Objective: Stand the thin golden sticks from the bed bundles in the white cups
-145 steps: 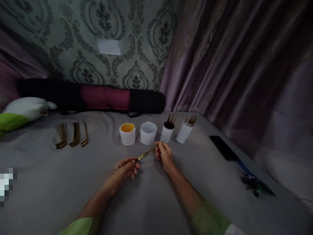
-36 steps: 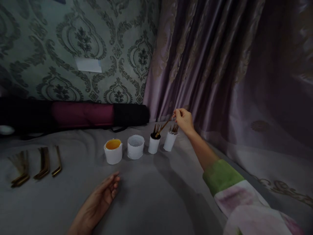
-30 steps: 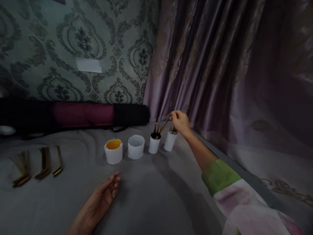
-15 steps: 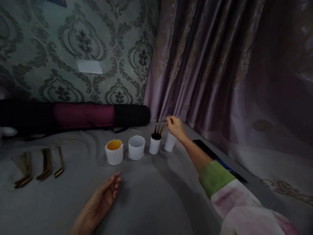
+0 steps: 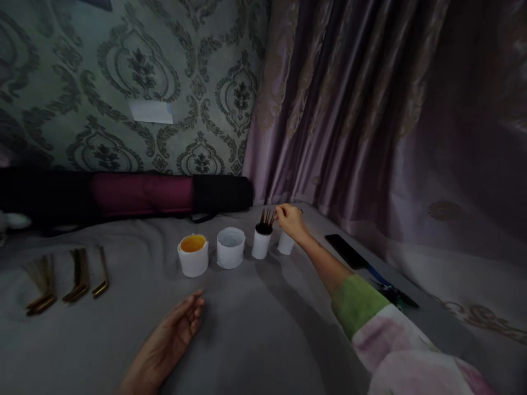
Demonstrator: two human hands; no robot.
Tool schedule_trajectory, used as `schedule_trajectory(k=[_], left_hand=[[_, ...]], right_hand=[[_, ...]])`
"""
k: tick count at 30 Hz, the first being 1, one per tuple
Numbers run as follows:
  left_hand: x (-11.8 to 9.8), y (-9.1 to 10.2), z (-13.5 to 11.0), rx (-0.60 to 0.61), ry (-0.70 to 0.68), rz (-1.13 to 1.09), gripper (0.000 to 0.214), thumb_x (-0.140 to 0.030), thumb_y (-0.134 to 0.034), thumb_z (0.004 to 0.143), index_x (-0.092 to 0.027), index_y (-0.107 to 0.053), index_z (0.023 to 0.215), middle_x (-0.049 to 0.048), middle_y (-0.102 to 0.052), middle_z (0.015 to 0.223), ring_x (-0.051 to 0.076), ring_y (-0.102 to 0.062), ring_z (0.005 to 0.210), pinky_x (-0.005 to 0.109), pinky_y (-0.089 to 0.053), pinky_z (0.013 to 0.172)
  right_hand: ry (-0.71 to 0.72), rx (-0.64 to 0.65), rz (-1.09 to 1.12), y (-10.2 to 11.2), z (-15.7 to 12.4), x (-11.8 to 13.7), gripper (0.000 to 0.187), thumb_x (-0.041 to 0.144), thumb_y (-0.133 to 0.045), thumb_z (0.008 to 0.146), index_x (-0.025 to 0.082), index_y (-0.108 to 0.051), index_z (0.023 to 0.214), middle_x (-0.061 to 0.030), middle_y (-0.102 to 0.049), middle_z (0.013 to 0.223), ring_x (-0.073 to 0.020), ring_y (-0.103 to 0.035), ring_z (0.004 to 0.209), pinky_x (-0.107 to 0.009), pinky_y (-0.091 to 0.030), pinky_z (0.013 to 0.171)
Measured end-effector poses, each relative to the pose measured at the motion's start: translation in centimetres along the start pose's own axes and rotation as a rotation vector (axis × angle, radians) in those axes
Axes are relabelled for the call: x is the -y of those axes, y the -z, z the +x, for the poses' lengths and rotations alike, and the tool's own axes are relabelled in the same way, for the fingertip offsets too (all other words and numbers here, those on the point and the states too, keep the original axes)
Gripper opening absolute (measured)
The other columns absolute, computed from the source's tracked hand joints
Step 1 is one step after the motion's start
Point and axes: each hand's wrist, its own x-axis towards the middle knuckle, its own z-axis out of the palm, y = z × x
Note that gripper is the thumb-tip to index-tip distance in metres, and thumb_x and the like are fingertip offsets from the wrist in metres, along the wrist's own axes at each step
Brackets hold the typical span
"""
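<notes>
My right hand (image 5: 290, 220) reaches over the small white cups at the back, thumb and fingertips pinched on a thin brown stick (image 5: 273, 218). The stick leans at the rim of a white cup (image 5: 261, 246) with a dark inside, where several similar sticks stand upright. Partly behind my right hand is a second narrow white cup (image 5: 285, 244). My left hand (image 5: 175, 332) hovers or rests near the front with nothing in it, fingers loosely stretched. Ahead of it stand a white tub with an orange inside (image 5: 194, 263) and a white tub with a pale inside (image 5: 230, 255).
On the grey sheet (image 5: 247, 340) at left lie bent golden-brown sticks (image 5: 80, 280) in separate groups. A black and maroon bag (image 5: 142, 195) runs along the wall. To the right are a black phone-like slab (image 5: 345, 249) and dark-handled pliers (image 5: 397, 296) beside the curtain (image 5: 329, 109).
My right hand has come down and slightly left, bringing the stick lower at the cup of sticks. My left hand has barely moved.
</notes>
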Motion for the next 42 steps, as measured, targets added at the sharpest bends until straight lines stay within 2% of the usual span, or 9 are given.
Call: schedule_trajectory(k=[8,22,32,42], left_hand=[[-0.1,-0.1,-0.1,-0.021,0.014,-0.016,0.022,-0.006,-0.052,0.075,-0.011,-0.060,0.095,0.0045,-0.060,0.079,0.007,-0.056,0.056,0.017,-0.050,0.051],[0.0,0.1,0.1,-0.007,-0.002,0.006,0.022,-0.007,-0.053,0.076,-0.011,-0.060,0.096,0.0047,-0.060,0.080,0.007,-0.055,0.057,0.017,-0.049,0.051],[0.0,0.0,0.0,-0.013,-0.003,-0.006,0.021,-0.007,-0.049,0.078,-0.010,-0.060,0.096,0.0062,-0.060,0.080,0.007,-0.055,0.057,0.018,-0.050,0.050],[0.1,0.2,0.2,-0.013,-0.008,-0.007,0.022,-0.007,-0.051,0.077,-0.010,-0.060,0.096,0.0066,-0.061,0.081,0.007,-0.056,0.058,0.018,-0.050,0.051]], right_hand=[[-0.008,0.016,-0.026,-0.9,-0.6,-0.3,0.026,0.029,-0.040,0.082,0.019,-0.063,0.076,-0.0034,-0.066,0.068,-0.0153,-0.060,0.067,-0.025,-0.041,0.063],[0.020,0.007,-0.043,-1.1,-0.6,-0.7,0.026,0.026,-0.038,0.083,0.018,-0.062,0.076,-0.0038,-0.066,0.070,-0.0159,-0.060,0.069,-0.025,-0.040,0.066],[-0.058,0.016,-0.101,-0.6,0.1,-0.4,0.026,0.025,-0.039,0.082,0.017,-0.063,0.079,-0.0026,-0.067,0.070,-0.0145,-0.060,0.071,-0.023,-0.039,0.067],[-0.013,0.023,-0.096,-1.3,-0.5,-0.5,0.029,0.023,-0.038,0.082,0.016,-0.065,0.075,-0.0027,-0.067,0.070,-0.0143,-0.060,0.070,-0.023,-0.039,0.069]])
